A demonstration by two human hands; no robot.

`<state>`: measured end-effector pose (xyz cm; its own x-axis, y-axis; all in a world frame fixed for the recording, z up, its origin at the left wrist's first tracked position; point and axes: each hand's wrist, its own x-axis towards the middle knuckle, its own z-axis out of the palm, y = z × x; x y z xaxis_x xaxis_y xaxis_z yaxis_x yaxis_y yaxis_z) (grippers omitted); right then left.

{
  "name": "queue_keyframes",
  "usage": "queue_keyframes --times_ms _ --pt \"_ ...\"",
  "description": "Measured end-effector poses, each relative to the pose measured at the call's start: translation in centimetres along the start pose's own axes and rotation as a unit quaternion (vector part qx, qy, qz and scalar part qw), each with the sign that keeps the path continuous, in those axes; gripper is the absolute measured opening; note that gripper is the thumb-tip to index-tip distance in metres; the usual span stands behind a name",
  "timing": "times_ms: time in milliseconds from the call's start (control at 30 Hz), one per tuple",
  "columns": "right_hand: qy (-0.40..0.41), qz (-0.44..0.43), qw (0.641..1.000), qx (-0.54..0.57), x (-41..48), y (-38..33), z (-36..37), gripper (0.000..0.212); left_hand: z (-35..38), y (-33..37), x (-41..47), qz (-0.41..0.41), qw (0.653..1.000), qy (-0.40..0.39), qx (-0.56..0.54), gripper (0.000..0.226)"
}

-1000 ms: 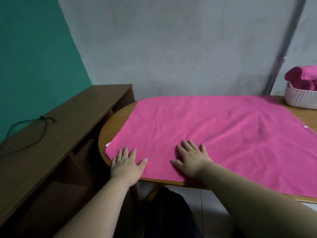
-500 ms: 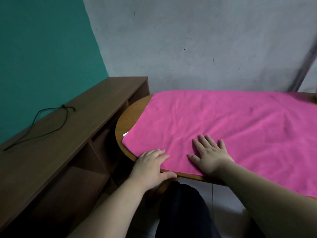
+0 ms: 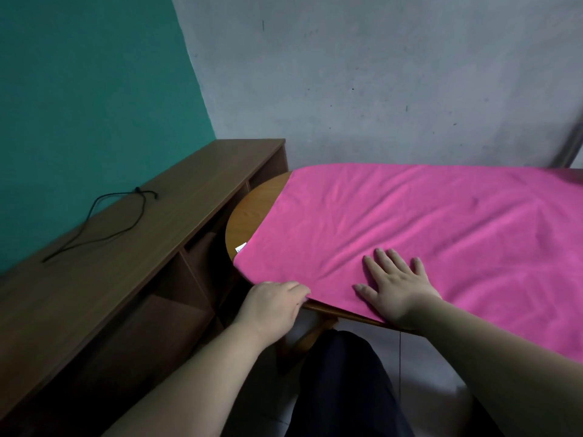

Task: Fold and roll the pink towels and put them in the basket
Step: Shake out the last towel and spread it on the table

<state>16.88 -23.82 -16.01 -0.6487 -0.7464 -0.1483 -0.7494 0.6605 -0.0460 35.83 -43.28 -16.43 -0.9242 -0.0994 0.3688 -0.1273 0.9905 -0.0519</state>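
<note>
The left hand (image 3: 273, 302) grips the near edge of the pink towel (image 3: 410, 222). The right hand (image 3: 399, 293) rests flat on it, fingers straight.

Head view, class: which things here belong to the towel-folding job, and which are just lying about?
Job: pink towel; left hand, pinching its near edge; right hand, flat on it; wooden table beneath.
Lying about: black cord; brown shelf unit it lies on.
</note>
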Motion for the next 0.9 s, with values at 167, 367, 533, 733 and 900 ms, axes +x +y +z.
queue_keyframes --times_ms 167,367,533,733,900 --pt "-0.009 -0.003 1.0 0.001 -0.1 -0.1 -0.3 0.08 -1.0 -0.6 1.8 -0.075 0.997 -0.034 0.012 0.015" --pt "-0.005 -0.003 1.0 0.006 0.2 0.0 0.0 0.082 -2.2 -5.7 1.7 -0.251 0.967 -0.011 0.051 0.023" --pt "0.001 0.001 1.0 0.016 0.2 0.1 0.1 0.081 -2.6 -8.7 -0.6 -0.347 0.933 -0.035 0.083 0.024" --pt "0.072 -0.027 0.981 0.178 -0.4 0.8 -0.6 0.062 -2.2 0.6 2.0 -0.127 0.987 0.01 -0.101 0.04" --pt "0.192 0.029 0.933 0.305 -4.5 5.2 -0.4 0.034 -0.1 12.5 6.3 0.032 0.978 -0.159 -0.131 0.066"
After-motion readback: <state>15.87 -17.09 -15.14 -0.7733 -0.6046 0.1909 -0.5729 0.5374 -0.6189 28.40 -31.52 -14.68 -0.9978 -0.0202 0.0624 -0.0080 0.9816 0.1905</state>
